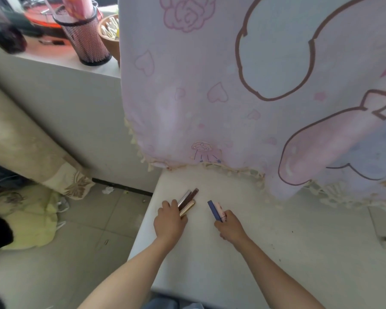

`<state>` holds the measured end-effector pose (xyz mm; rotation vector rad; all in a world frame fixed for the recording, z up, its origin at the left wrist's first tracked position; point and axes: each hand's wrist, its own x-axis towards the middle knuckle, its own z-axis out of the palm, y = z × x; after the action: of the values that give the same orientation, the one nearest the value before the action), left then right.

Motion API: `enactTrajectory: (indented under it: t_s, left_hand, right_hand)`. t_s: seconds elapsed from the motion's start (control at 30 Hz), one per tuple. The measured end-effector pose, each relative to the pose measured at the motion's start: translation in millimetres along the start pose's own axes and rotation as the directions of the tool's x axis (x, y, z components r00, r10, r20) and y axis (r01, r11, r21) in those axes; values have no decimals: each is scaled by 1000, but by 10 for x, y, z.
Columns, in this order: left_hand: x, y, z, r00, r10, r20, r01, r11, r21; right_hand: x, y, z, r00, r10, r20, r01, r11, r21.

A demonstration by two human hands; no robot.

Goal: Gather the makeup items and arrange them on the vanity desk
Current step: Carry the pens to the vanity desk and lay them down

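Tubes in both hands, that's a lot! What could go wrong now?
1. The left hand grips three tubes bunched together, close to the left edge of the desk; one might slip out and roll to the floor.
2. The right hand pinches two tubes, blue and pink, by their ends only, so either could tip free.
3. The fringed cloth hangs just behind; tubes set there could get hidden.

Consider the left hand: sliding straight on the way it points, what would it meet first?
Carrying its three tubes, the left hand would cross bare desk and probably reach the pink cloth's fringed hem first; depth is unclear.
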<state>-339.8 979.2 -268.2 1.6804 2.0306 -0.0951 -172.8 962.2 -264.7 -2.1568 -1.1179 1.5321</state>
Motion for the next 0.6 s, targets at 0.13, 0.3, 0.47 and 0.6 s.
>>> enactTrajectory:
  t_s: [0.13, 0.3, 0.47, 0.6]
  left_hand:
    - [-21, -20, 51, 999, 23, -22, -22, 999, 44]
    - [-82, -1, 80, 999, 17, -46, -15, 999, 43]
    - [-181, -6, 113, 999, 2, -51, 1, 999, 45]
    - [-234, -13, 123, 1000, 0, -20, 0, 1000, -2]
  right_hand:
    - [-1, 29, -19, 999, 5, -49, -7, 999, -37]
    - [8, 35, 41, 993, 82, -84, -78, 996, 53]
    - [-7, -50, 155, 996, 86, 2, -86, 996, 23]
    - [23, -118, 249, 997, 67, 48, -67, 998, -10]
